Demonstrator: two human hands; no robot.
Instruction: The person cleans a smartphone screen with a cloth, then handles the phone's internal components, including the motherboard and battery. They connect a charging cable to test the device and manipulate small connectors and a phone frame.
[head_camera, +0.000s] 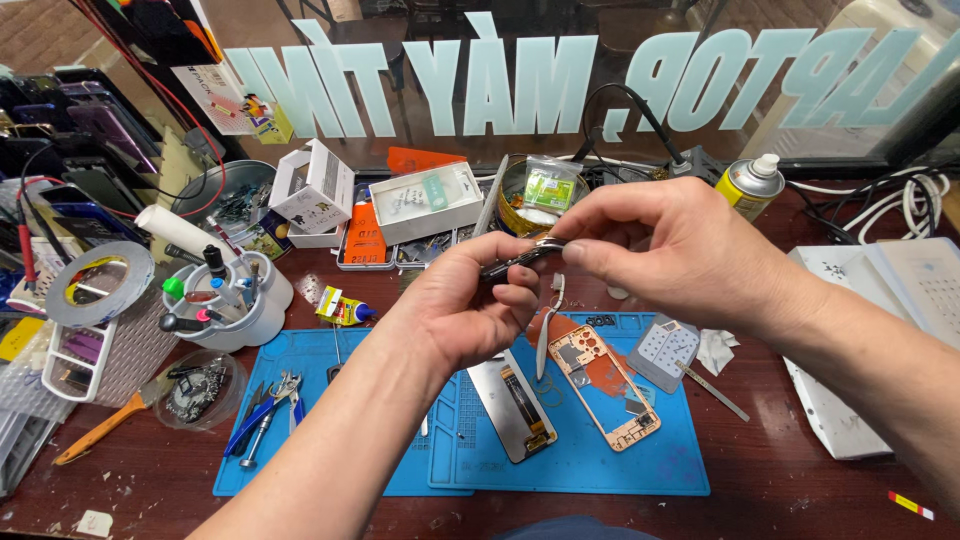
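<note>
My left hand (462, 305) grips a pair of dark metal tweezers (512, 262), tips pointing right. My right hand (668, 250) pinches a small shiny part at the tweezer tips, thumb and forefinger closed on it. Both hands hover above a blue work mat (640, 465). On the mat below lie an orange phone frame (605, 385) with its inside showing, a detached phone screen (512, 402) and a pale plastic pry tool (546, 335).
Left of the mat stand a white tool cup (232, 305), a tape roll (98, 282) and a small glue tube (345, 310). Pliers and cutters (268, 405) lie on the mat's left. Small boxes (425, 200), a spray can (750, 185) and cables sit at the back; white sheets (905, 290) at right.
</note>
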